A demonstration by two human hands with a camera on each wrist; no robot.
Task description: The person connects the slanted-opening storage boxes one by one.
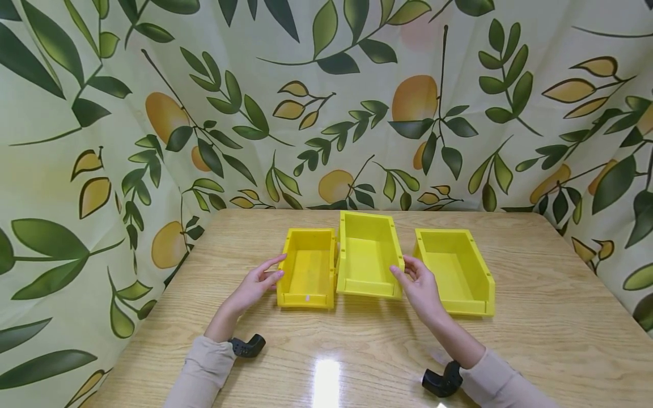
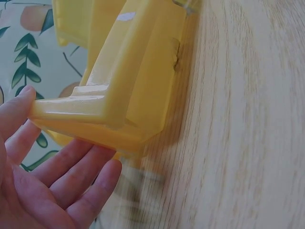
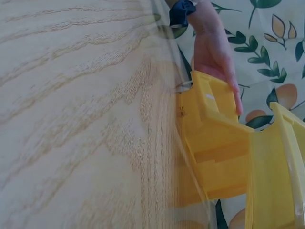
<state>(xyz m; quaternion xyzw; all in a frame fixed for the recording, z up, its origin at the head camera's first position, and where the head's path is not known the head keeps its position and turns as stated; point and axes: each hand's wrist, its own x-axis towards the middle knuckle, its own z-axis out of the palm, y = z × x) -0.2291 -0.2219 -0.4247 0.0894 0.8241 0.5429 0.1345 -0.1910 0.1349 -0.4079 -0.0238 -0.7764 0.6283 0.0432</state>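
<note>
An orange-yellow open-fronted plastic bin (image 1: 308,272) stands at the left of the row. My left hand (image 1: 253,285) holds its left side, thumb at the rim and the other fingers along the outer wall (image 2: 138,90). My right hand (image 1: 420,286) grips the right wall of a brighter yellow bin (image 1: 368,255), thumb over the rim. This middle bin is raised off the table and slightly tilted, close beside the left bin; whether they touch I cannot tell. In the right wrist view the left hand (image 3: 214,59) shows behind the orange-yellow bin, while my right hand is out of sight.
A third yellow bin (image 1: 454,275) stands on the wooden table (image 1: 388,351), just right of my right hand. Leaf-and-fruit patterned cloth (image 1: 326,124) hangs behind the table and along its sides. A black device (image 1: 248,345) sits at my left wrist, another (image 1: 442,381) at my right.
</note>
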